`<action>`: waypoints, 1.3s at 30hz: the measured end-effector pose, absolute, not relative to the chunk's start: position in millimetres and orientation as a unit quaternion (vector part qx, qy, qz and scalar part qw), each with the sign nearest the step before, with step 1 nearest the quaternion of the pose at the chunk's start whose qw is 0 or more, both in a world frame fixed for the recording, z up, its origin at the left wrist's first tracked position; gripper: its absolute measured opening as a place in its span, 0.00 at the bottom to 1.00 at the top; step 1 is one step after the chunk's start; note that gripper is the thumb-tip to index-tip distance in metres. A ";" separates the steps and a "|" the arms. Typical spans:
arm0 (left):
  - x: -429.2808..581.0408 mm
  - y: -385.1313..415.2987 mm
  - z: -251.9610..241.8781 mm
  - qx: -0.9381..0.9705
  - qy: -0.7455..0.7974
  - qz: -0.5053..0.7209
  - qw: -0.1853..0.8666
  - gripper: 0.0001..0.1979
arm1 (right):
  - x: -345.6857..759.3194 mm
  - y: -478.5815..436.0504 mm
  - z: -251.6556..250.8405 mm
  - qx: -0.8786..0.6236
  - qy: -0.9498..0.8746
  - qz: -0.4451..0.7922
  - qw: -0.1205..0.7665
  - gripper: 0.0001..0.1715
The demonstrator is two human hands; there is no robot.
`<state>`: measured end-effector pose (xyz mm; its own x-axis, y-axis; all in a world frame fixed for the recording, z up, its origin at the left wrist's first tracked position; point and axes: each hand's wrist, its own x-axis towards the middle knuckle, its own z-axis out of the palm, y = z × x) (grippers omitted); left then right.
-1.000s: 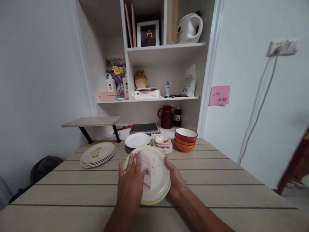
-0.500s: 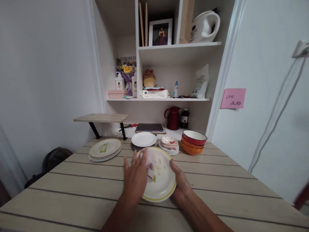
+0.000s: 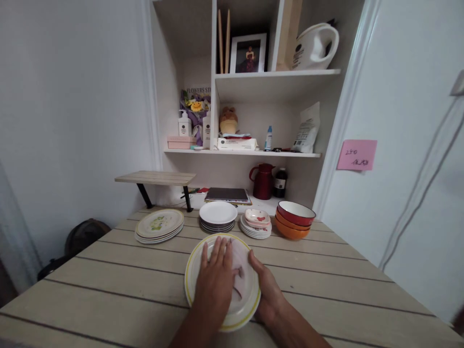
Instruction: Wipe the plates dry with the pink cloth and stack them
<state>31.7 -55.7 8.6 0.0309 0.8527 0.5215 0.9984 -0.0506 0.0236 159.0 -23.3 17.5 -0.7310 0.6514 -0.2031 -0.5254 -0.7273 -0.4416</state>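
Note:
A white plate (image 3: 195, 263) with a yellow rim is held tilted above the table in front of me. My right hand (image 3: 268, 292) grips its right edge, thumb on the upper face and the other fingers mostly hidden beneath. My left hand (image 3: 216, 282) lies over the middle of the plate, pressing a pale pinkish cloth (image 3: 239, 263) against it. The left fingers are fairly straight and close together, covering part of the cloth and the plate's printed pattern.
Behind the plate stand a stack of patterned plates (image 3: 159, 224), white plates on dark ones (image 3: 218, 212), small dishes (image 3: 256, 227) and red and orange bowls (image 3: 293, 227). A small raised wooden shelf (image 3: 155, 177) is at back left; a red jug (image 3: 263, 182) stands behind.
The plate and both hands have come lower and nearer to me. My left hand has slid with the cloth from the plate's upper left toward its middle, and the view has shifted slightly.

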 end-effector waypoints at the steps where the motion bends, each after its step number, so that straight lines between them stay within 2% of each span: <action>1: 24.6 -52.9 15.9 -0.690 -0.674 -0.205 0.167 0.26 | 158.7 -23.4 17.7 -0.171 -0.180 0.916 0.316 0.37; 5: -4.9 -50.9 36.9 -0.689 -0.678 -0.204 0.154 0.23 | 164.1 -16.1 18.0 -0.181 -0.174 0.906 0.342 0.39; 9: -5.6 -53.8 31.0 -0.711 -0.665 -0.186 0.132 0.22 | 171.4 -6.5 18.8 -0.214 -0.161 0.887 0.376 0.38; 15: 28.0 -51.7 9.4 -0.763 -0.597 -0.203 0.142 0.38 | 163.1 -11.6 15.7 -0.167 -0.167 0.909 0.343 0.34; 19: 35.3 -39.4 22.3 -0.757 -0.601 -0.220 0.131 0.39 | 156.2 -14.2 14.9 -0.163 -0.164 0.908 0.348 0.31; 25: 48.8 -19.0 38.0 -0.801 -0.544 -0.213 0.132 0.40 | 169.0 -6.1 30.1 -0.159 -0.132 0.890 0.408 0.25; 32: 36.0 -37.3 41.8 -0.863 -0.462 -0.159 0.129 0.36 | 184.9 -2.5 40.3 -0.132 -0.118 0.883 0.434 0.34; 36: 15.6 -36.8 48.9 -0.825 -0.520 -0.146 0.167 0.38 | 182.5 -1.6 39.0 -0.137 -0.135 0.877 0.440 0.37; 39: 0.9 -28.6 53.2 -0.757 -0.608 -0.175 0.166 0.35 | 181.0 -1.2 35.0 -0.156 -0.149 0.871 0.440 0.35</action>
<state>0.9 -28.6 53.2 0.2006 0.8611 0.4671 0.9777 -0.2065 -0.0391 181.0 -1.2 35.0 -0.5632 0.8141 -0.1414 -0.7210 -0.5678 -0.3972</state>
